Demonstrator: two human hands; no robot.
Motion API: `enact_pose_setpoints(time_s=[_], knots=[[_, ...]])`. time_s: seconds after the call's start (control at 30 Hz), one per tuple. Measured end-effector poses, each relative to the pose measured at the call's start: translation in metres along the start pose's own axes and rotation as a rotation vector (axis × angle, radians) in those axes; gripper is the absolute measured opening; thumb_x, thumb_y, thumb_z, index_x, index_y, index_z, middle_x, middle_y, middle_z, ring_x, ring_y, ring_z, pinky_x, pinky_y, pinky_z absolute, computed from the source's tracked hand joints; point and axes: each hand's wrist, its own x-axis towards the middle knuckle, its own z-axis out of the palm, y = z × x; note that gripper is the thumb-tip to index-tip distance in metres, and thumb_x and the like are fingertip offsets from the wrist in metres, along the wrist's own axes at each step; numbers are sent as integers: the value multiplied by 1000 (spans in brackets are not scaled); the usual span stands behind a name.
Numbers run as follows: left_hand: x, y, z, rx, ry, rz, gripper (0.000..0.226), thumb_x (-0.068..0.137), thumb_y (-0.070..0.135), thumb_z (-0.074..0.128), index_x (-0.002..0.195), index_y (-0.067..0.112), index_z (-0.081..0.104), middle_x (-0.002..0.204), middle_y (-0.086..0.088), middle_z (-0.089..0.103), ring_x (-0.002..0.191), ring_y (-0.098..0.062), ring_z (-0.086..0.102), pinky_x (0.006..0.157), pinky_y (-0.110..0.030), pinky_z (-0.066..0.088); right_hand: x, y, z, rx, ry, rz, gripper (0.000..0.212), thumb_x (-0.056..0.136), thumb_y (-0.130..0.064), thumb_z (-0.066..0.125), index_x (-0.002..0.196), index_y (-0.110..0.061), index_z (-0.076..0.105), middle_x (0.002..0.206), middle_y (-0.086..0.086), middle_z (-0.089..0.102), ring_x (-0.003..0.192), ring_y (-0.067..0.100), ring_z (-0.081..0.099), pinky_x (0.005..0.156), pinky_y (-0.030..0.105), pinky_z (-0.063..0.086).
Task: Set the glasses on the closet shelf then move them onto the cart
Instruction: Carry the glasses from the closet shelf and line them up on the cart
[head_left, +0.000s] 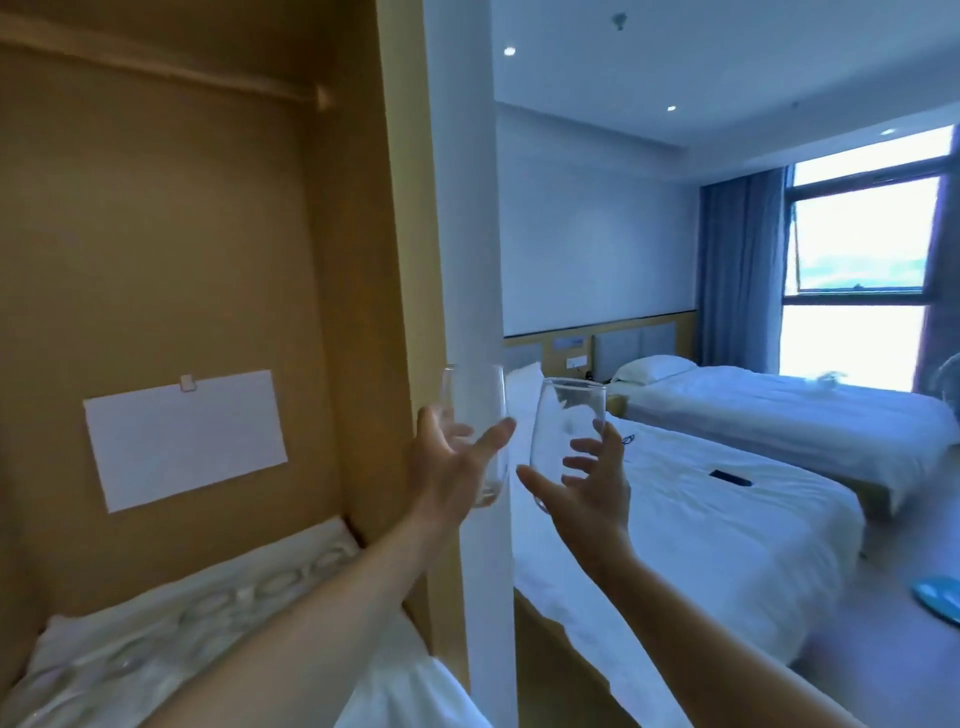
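Hands each cup one upright glass, left hand (447, 462) on the left glass (475, 431) nearer the closet shelf (171, 618), right hand (592, 478) gripping the right glass (569, 441) beside it.

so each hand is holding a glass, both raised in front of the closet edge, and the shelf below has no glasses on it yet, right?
Not quite. The head view shows the left hand and right hand each holding a glass, but the closet shelf already holds a row of glasses.
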Motion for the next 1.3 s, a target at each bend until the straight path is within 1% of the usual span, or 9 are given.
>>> enact_pose_setpoints(time_s=[0.07, 0.2, 0.33, 0.43, 0.63, 0.9, 1.03, 1.17, 1.3], knots=[[-1, 1, 36, 47, -15, 7, 91, 61, 77, 72, 134, 30, 43, 114, 7, 62, 97, -18, 66, 85, -41, 60, 14, 15, -31, -48, 25, -16, 101, 64, -35, 95, 143, -28, 32, 115, -8, 54, 99, 10, 61, 86, 31, 58], [-3, -2, 107, 71, -51, 33, 68, 77, 62, 77, 128, 31, 45, 110, 10, 62, 94, -9, 63, 88, -36, 59, 39, 41, -87, -109, 78, -25, 101, 65, -31, 95, 144, -23, 33, 121, -3, 54, 102, 17, 61, 88, 33, 58], [-3, -1, 178, 36, -124, 29, 76, 65, 74, 72, 124, 35, 43, 109, 9, 61, 96, -13, 63, 89, -39, 60, 64, 70, -147, -160, 135, -27, 101, 64, -30, 96, 143, -24, 34, 118, -3, 56, 99, 16, 62, 81, 27, 57], [-5, 2, 227, 5, -171, 22, 74, 63, 72, 71, 120, 35, 44, 105, 9, 61, 96, -15, 65, 89, -43, 60, 82, 88, -190, -197, 171, -14, 101, 62, -30, 96, 142, -24, 35, 115, -3, 57, 97, 15, 62, 77, 26, 56], [-16, 5, 314, -40, -260, 2, 76, 60, 71, 72, 119, 33, 45, 108, 5, 63, 97, -17, 66, 88, -46, 60, 104, 118, -266, -250, 222, 11, 101, 62, -35, 95, 143, -25, 35, 116, -6, 56, 98, 11, 61, 81, 32, 59], [-27, -2, 404, -74, -404, -12, 79, 59, 70, 75, 121, 31, 46, 111, 1, 65, 96, -16, 66, 88, -47, 59, 120, 151, -341, -294, 331, 110, 105, 62, -41, 95, 145, -23, 34, 119, -4, 55, 99, 14, 62, 72, 13, 47], [-23, -9, 444, -103, -486, -16, 78, 59, 69, 76, 120, 31, 44, 105, 7, 63, 96, -13, 65, 91, -48, 58, 129, 165, -367, -339, 381, 153, 108, 62, -39, 96, 147, -21, 33, 120, -2, 56, 101, 17, 61, 79, 21, 49], [-13, -19, 491, -152, -570, -34, 82, 56, 71, 76, 121, 32, 45, 110, 4, 64, 102, -18, 65, 93, -48, 58, 143, 182, -389, -365, 459, 185, 105, 63, -37, 95, 146, -20, 34, 120, -1, 56, 101, 16, 60, 79, 17, 47], [0, -28, 535, -199, -644, -40, 87, 57, 68, 78, 126, 26, 47, 114, -1, 64, 103, -20, 66, 91, -49, 58, 160, 203, -404, -395, 549, 224, 106, 62, -42, 95, 146, -23, 33, 121, 0, 57, 104, 15, 61, 91, 37, 56]])
